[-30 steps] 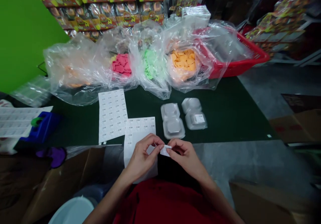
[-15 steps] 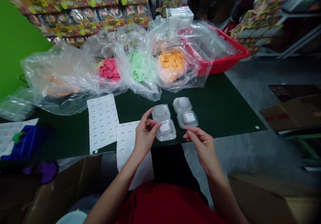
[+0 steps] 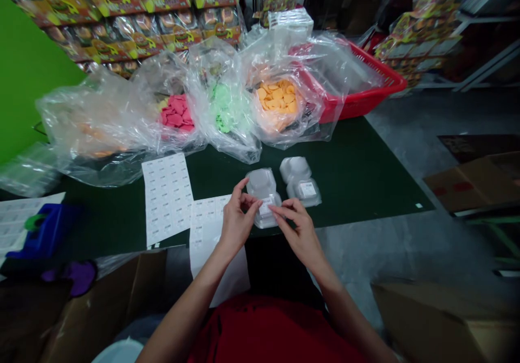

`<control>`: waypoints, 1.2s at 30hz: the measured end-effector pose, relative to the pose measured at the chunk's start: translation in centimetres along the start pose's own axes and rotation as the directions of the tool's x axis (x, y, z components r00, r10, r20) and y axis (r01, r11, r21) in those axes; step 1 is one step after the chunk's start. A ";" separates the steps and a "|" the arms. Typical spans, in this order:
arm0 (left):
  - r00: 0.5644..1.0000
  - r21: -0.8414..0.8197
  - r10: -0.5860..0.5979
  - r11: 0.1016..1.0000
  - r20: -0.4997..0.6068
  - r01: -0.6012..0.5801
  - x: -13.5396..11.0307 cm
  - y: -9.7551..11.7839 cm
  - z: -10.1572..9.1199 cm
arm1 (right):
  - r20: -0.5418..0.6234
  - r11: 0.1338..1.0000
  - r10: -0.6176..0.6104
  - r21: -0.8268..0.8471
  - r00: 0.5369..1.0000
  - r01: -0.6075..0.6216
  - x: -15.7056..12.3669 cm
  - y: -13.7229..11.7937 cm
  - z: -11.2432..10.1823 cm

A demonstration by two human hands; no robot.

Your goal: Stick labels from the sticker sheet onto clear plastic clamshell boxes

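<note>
Clear clamshell box [image 3: 264,187] pinched between left hand [image 3: 235,222] and right hand [image 3: 298,227]

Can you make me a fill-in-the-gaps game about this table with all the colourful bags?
1. The bag between the pink pieces and the orange pieces holds ____ pieces.
2. The basket behind the bags is ____.
3. The left hand holds one clear box and the right hand touches it; counting the other box, the mat bears ____ of them.

Missing words: green; red; two.
</note>
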State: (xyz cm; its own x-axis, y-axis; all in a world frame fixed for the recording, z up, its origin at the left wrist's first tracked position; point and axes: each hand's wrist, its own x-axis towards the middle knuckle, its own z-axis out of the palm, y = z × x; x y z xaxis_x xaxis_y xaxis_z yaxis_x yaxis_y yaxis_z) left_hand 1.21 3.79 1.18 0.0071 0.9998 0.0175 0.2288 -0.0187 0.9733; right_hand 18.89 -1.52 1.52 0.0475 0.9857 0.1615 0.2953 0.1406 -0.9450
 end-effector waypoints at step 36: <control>0.980 0.066 0.067 0.996 -0.186 -0.056 -4.9 -2.9 -1.8 | -0.175 0.998 0.002 -0.066 0.985 -0.014 1.7 1.1 -1.8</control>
State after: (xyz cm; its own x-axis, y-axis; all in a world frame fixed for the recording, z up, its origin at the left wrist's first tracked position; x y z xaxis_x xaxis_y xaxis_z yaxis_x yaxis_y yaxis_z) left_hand -1.27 -1.07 -1.34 -0.1585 0.9794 0.1253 0.2914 -0.0749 0.9537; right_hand 21.05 0.09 1.22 0.2145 0.9545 0.2071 0.3572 0.1207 -0.9262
